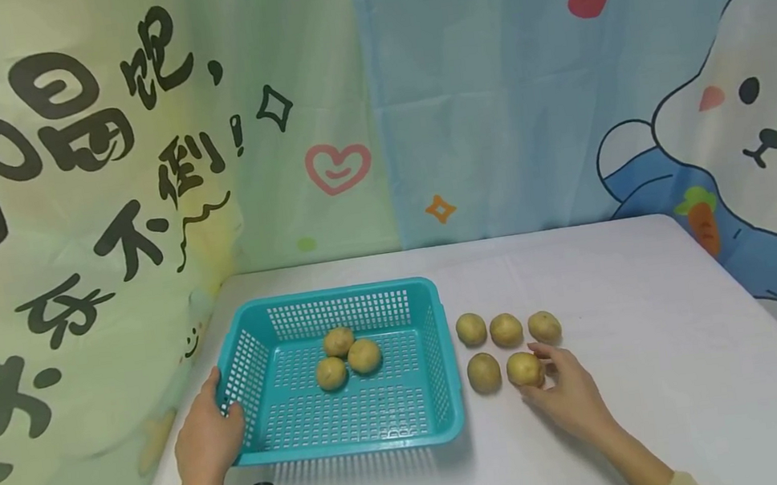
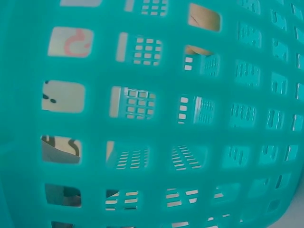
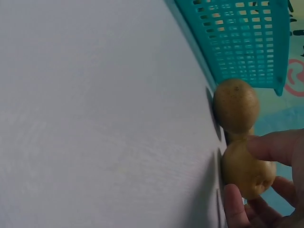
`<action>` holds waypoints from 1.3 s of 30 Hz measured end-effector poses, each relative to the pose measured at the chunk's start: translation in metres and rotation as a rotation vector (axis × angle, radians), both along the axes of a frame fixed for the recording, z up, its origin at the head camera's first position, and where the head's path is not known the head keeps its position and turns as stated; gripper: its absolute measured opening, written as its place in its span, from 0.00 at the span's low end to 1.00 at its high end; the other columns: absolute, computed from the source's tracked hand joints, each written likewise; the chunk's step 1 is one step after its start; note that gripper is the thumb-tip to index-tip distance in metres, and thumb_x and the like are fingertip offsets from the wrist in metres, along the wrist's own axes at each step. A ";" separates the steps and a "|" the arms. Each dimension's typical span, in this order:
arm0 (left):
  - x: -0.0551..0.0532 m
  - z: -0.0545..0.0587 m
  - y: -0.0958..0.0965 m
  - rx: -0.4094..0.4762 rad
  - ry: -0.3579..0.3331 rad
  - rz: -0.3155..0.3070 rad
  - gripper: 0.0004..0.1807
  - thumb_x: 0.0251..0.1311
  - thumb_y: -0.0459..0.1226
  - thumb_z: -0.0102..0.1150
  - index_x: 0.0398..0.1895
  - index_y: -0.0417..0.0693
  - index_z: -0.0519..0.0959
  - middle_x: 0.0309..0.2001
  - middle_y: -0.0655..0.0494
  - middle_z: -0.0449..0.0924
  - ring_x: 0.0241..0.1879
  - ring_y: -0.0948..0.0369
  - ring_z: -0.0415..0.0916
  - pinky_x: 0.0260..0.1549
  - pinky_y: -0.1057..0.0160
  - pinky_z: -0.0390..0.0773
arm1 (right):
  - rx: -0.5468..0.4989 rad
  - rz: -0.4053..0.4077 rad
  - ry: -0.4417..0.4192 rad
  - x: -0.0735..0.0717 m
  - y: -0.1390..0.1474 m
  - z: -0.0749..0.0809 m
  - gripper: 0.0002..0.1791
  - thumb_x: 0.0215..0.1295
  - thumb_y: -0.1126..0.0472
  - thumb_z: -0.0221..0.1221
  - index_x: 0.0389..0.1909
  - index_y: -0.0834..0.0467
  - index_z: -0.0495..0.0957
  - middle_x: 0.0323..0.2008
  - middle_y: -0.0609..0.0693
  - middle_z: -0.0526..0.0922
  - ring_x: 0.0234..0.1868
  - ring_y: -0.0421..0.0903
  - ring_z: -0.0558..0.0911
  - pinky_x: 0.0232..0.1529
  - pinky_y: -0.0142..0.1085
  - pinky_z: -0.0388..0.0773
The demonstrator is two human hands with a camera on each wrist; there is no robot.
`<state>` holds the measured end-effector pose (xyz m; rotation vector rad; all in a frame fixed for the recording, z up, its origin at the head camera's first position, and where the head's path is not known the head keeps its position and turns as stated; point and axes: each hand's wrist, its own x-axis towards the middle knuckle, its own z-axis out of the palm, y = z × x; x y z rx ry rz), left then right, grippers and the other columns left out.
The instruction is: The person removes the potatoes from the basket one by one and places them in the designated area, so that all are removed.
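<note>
A turquoise plastic basket (image 1: 355, 447) with slotted walls stands on the white table, three potatoes (image 1: 364, 356) lying together inside it. My left hand (image 1: 207, 435) grips the basket's left side, thumb and fingers at the rim; its wrist view is filled by the perforated basket wall (image 2: 166, 76). To the right of the basket, my right hand (image 1: 565, 391) pinches a potato (image 1: 525, 370) between thumb and fingers. In the right wrist view that potato (image 3: 244, 166) sits low at the tabletop, close beside another potato (image 3: 236, 105).
Around the held one, several more potatoes lie in two short rows, including one at the front left (image 1: 484, 373) and one at the back right (image 1: 544, 327). A printed cloth backdrop (image 1: 488, 101) hangs behind the white table (image 1: 680, 368).
</note>
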<state>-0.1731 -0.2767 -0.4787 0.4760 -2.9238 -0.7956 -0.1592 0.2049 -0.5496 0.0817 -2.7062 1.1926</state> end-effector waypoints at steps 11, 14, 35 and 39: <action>0.001 0.003 0.002 0.000 0.007 -0.005 0.37 0.65 0.37 0.48 0.76 0.41 0.52 0.68 0.30 0.61 0.40 0.42 0.74 0.24 0.56 0.69 | -0.058 0.009 0.014 0.011 0.006 0.021 0.34 0.57 0.62 0.69 0.64 0.60 0.67 0.59 0.63 0.70 0.54 0.64 0.74 0.40 0.42 0.81; 0.001 0.003 0.002 0.001 0.008 -0.003 0.37 0.65 0.38 0.48 0.76 0.41 0.52 0.68 0.30 0.61 0.42 0.41 0.74 0.26 0.53 0.70 | -0.095 0.035 0.038 0.015 0.000 0.028 0.32 0.58 0.64 0.68 0.63 0.59 0.68 0.60 0.62 0.70 0.54 0.64 0.75 0.39 0.35 0.81; 0.000 0.000 0.003 -0.005 0.021 -0.001 0.36 0.65 0.37 0.49 0.76 0.40 0.53 0.68 0.30 0.61 0.45 0.41 0.74 0.29 0.51 0.73 | -0.508 0.226 -0.018 -0.009 -0.074 0.106 0.17 0.68 0.63 0.59 0.55 0.62 0.76 0.54 0.56 0.79 0.51 0.54 0.78 0.47 0.32 0.78; 0.001 0.000 0.002 -0.005 0.014 -0.001 0.36 0.65 0.37 0.49 0.76 0.40 0.53 0.68 0.30 0.61 0.45 0.41 0.74 0.29 0.51 0.73 | -0.494 0.216 -0.060 -0.025 -0.091 0.111 0.17 0.68 0.62 0.59 0.56 0.61 0.76 0.53 0.55 0.79 0.48 0.52 0.80 0.44 0.36 0.81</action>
